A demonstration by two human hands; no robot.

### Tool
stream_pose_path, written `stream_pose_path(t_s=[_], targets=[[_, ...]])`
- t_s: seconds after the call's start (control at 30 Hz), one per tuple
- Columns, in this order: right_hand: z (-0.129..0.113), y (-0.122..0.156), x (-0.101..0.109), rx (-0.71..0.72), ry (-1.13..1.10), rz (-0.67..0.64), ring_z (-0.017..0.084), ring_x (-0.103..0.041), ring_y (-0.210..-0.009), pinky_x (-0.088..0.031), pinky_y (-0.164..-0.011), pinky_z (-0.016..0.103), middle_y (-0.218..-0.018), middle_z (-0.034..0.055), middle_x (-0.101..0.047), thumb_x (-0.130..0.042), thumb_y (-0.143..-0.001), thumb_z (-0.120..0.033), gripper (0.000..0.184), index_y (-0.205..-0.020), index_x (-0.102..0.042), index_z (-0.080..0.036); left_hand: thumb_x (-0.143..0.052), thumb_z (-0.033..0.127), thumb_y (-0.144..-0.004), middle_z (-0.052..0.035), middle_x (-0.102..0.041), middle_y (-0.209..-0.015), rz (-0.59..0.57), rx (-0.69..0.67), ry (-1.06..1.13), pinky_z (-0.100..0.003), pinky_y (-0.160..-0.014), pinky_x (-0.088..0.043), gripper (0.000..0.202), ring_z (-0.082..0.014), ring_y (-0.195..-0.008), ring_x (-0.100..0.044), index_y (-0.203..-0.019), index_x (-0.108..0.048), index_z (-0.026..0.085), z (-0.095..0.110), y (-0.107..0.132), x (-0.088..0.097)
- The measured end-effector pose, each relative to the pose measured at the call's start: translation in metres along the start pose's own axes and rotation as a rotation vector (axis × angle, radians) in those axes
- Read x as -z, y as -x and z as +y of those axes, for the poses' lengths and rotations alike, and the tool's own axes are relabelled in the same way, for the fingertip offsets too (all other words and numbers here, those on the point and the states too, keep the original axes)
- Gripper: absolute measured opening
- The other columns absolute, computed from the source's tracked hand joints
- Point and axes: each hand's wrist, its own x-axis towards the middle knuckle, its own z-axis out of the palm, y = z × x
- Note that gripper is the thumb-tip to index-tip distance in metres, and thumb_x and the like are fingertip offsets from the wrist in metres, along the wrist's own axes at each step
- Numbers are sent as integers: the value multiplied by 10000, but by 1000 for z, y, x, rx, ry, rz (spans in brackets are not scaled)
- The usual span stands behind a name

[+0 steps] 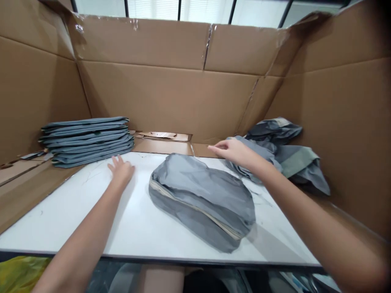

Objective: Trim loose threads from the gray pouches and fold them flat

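A grey fabric pouch (195,195) with a pale zipper along its front side lies on the white tabletop, slightly crumpled. To its left, my left hand (121,169) rests near the table surface with fingers spread, holding nothing, just in front of a stack of folded grey-blue fabric pieces (91,140). My right hand (230,149) hovers beyond the pouch's right end, beside a loose heap of grey fabric (262,152). Its thumb and fingers are extended and apart, with nothing seen between them. Neither hand touches the pouch.
Tall cardboard walls (165,97) enclose the white table (131,228) at the back and both sides. A torn cardboard flap (161,135) lies at the back edge. Below the front edge, a yellow plastic bag (23,272) shows at left.
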Motion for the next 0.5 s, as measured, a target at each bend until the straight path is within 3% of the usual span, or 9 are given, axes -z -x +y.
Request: stream_pose_path(t_s=[0.07,0.13,0.23,0.33,0.4,0.5], targets=[[16,23,8,-82,-34,-16,196,-603,-777,-403,-630,248,-891,49,-682,-465,-771,-612,491,-862,-688,-184,-586,410,-648,-216,-472,-1307,2,22,13,-614,-1035,-93,325,-435,-1337,-116,-789,-659,126,-2,-4,8],[29,43,8,-153,-74,-34,195,-602,-767,-398,-609,249,-893,50,-680,-465,-770,-614,492,-860,-687,-184,-507,469,-707,-172,-557,-1229,-85,-14,59,-522,-1041,-237,406,-353,-1270,-334,-895,-664,144,9,-4,7],[44,61,-2,-184,-120,-83,183,-587,-724,-373,-568,251,-859,53,-674,-449,-777,-616,504,-824,-682,-172,-403,584,-762,-97,-603,-1193,-351,-44,219,-369,-885,-449,542,-248,-1112,-528,-1074,-627,202,39,5,-5],[53,65,-16,-178,-86,-140,159,-539,-626,-318,-520,252,-694,37,-631,-466,-768,-612,490,-698,-646,-162,-598,580,-655,-87,-605,-1192,-655,-1,343,-304,-776,-488,597,-237,-1038,-578,-1135,-595,226,66,17,-23],[56,65,-24,-165,-60,-157,141,-498,-577,-280,-502,248,-602,21,-576,-482,-779,-572,454,-629,-597,-159,-726,490,-536,-92,-653,-1077,-686,-5,318,-284,-723,-484,610,-237,-933,-610,-1062,-622,197,75,22,-31],[56,68,-30,-179,49,-52,149,-512,-605,-249,-511,247,-632,25,-590,-456,-836,-486,375,-687,-595,-172,-729,459,-493,-65,-677,-893,-572,-40,269,-268,-640,-452,490,-226,-808,-605,-881,-636,173,78,30,-33]])
